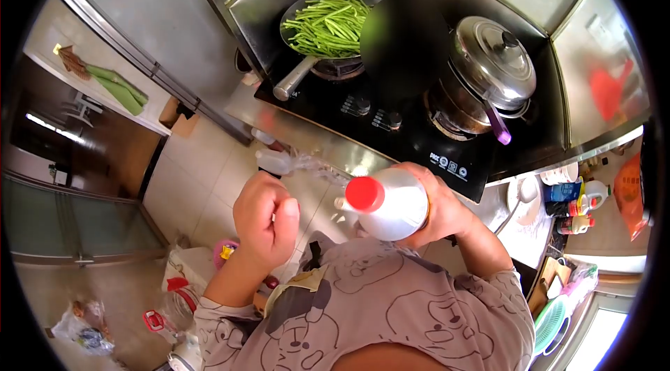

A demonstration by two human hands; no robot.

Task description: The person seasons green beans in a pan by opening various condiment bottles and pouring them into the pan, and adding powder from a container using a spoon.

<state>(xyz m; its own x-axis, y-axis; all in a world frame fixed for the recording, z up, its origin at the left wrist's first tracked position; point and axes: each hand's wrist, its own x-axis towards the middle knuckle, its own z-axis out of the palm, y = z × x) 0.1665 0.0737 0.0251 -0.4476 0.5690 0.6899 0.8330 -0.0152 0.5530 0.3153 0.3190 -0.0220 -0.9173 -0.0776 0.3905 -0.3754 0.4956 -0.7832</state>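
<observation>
In my right hand [443, 207] is a whitish plastic bottle [398, 214] with a red cap [365, 194], held upright in front of my chest. The fingers wrap its right side. A small pale piece [340, 204] shows just left of the cap. My left hand [266, 216] is closed, thumb pressed against the curled fingers, apart from the bottle; anything inside it is hidden. Beyond the hands, a wok [285, 24] full of long green beans [331, 25] sits on the left burner of the black gas stove [328, 109].
A lidded steel pot [492, 64] with a purple-ended handle [497, 123] stands on the right burner. A dark blurred patch hides the stove's middle. Bottles [576, 207] and a green basket [551, 325] are at right. Clear plastic items [276, 161] lie below the stove edge.
</observation>
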